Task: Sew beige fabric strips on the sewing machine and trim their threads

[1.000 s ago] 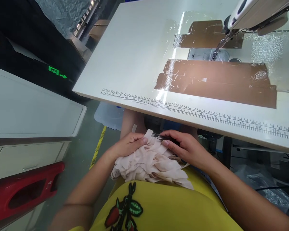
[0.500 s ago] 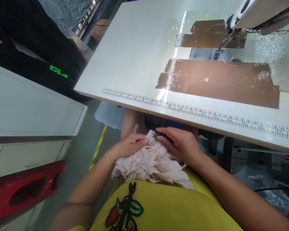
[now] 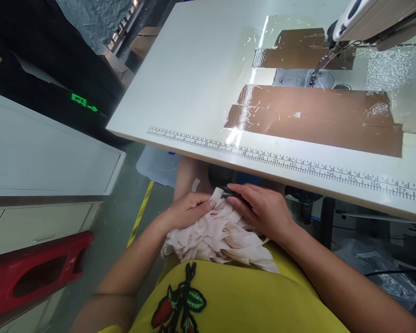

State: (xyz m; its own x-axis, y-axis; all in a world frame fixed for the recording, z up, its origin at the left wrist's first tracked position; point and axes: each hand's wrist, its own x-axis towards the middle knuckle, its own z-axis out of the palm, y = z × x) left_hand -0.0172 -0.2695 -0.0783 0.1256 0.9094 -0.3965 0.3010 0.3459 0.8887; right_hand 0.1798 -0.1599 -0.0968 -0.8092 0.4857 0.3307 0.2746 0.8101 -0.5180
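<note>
A wide white sewing table (image 3: pixel 194 78) fills the far half of the scene, with a printed ruler scale (image 3: pixel 284 163) running along its near edge. Brown tape strips (image 3: pixel 315 118) cover the table's right part, some under a glossy clear sheet. At the far right, the head of a sewing machine (image 3: pixel 370 21) reaches over its metal needle plate (image 3: pixel 298 77). To the left stands a white cabinet (image 3: pixel 45 157), and below it, at the near left, a red plastic stool (image 3: pixel 34 273). A yellow floor stripe (image 3: pixel 140 215) runs between the cabinet and the person.

Below the table's near edge, on the lap of the person in a yellow top (image 3: pixel 235 300) with a dark embroidered flower (image 3: pixel 180 300), lies a heap of pale pink fabric strips (image 3: pixel 218 238). The left hand (image 3: pixel 185 210) rests on the heap's far left part, fingers curled narrowly and pressing onto the strips. The right hand (image 3: pixel 263 208) lies on the heap's far right part, fingers nearly flat and close together, its fingertips meeting the left hand's at the heap's far edge. A small dark object (image 3: pixel 229 194) lies under the right fingertips; what it is cannot be told.
</note>
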